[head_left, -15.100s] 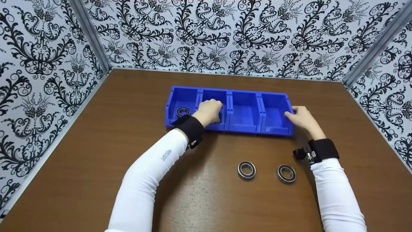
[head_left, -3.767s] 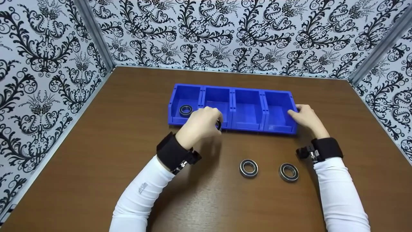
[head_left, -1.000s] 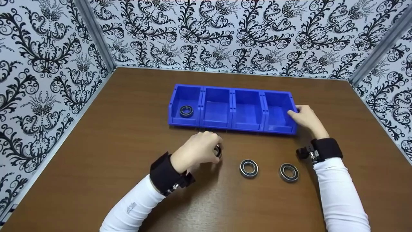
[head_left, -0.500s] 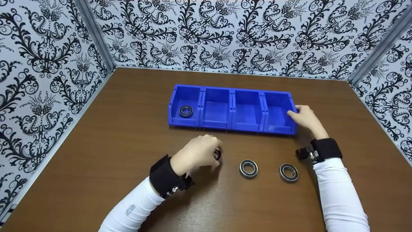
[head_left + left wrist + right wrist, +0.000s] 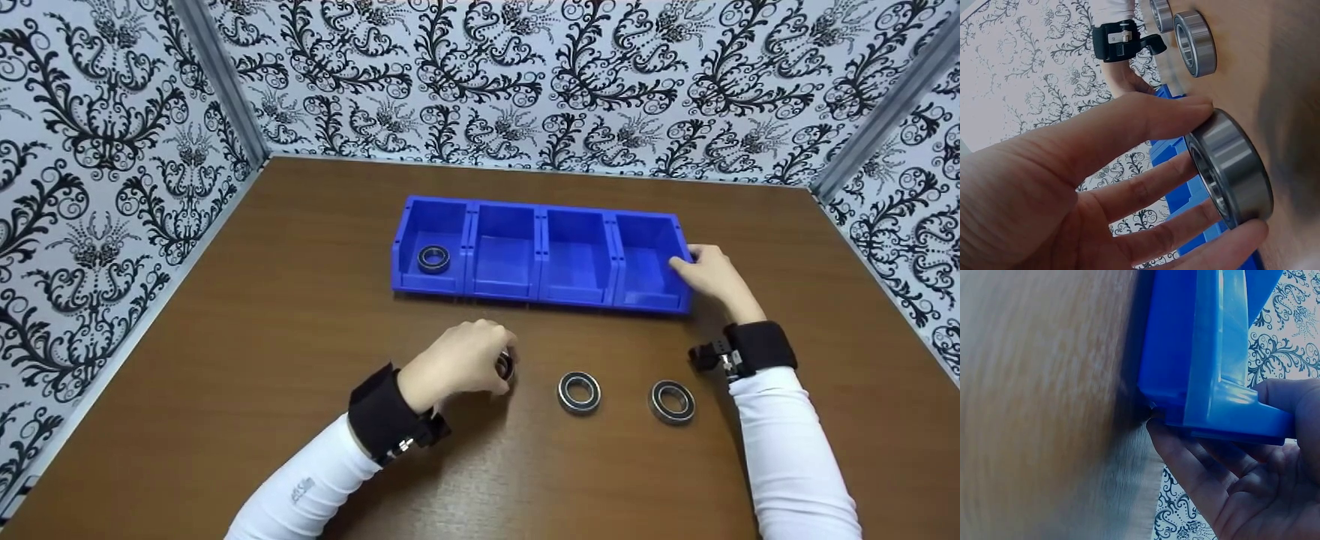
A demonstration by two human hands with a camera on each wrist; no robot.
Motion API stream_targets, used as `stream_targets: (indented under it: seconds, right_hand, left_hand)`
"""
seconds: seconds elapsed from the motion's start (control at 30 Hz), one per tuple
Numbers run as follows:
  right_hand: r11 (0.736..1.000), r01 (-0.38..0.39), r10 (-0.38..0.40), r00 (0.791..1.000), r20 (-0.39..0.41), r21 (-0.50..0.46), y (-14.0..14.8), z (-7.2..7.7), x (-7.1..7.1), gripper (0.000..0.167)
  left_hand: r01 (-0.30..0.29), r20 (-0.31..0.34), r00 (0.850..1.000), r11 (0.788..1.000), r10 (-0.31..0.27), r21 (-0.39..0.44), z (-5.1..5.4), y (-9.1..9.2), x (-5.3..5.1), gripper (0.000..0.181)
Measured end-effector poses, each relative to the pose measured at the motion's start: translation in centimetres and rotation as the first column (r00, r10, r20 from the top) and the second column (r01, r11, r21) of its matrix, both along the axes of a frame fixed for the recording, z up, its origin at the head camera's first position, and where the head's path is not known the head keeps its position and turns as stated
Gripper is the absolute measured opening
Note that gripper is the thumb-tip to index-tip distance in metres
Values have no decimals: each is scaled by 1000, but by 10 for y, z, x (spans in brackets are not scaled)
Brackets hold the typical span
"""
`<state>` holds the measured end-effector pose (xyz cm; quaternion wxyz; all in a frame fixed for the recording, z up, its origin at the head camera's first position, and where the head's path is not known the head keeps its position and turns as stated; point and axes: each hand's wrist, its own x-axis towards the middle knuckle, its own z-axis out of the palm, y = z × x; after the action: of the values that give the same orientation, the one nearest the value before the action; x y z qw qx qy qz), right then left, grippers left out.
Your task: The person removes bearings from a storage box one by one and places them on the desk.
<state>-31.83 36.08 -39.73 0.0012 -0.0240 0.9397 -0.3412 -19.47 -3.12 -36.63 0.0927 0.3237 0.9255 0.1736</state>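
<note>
Patterned panels point(image 5: 525, 82) edge a brown table point(image 5: 225, 375). Head view: the left hand point(image 5: 459, 364) holds a bearing point(image 5: 508, 367) before the blue bin point(image 5: 576, 259), near two loose bearings point(image 5: 579, 409). Left wrist: thumb point(image 5: 1174, 117) and fingertips point(image 5: 1248, 235) pinch its rim. Right wrist: the right hand point(image 5: 1255, 489) grips the bin's end.

Held bearing point(image 5: 1239, 169): polished metal, glossy
Bins point(image 5: 576, 295): smooth, glossy plastic
Tabletop point(image 5: 300, 322): woodgrain, faintly glossy
Sleeves point(image 5: 795, 446): matt cloth

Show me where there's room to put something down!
Table is bare between the left wall and the bin, and behind the bin up to the back wall. Three slots are bare too; the leftmost has a ring. It's crowded in front: left hand holding another ring, two loose rings, right arm.
</note>
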Motion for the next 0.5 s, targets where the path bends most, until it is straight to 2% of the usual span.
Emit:
stream_targets:
  seconds: [0.33, 0.5]
  right_hand:
    - [999, -11, 12, 999, -34, 30, -1, 0, -1, 42]
    - [1000, -9, 10, 1000, -22, 21, 0, -1, -1, 42]
  left_hand:
    - [-3, 12, 1000, 1000, 3, -11, -5, 0, 2, 23]
    - [-10, 19, 1000, 1000, 10, -25, -8, 1, 4, 25]
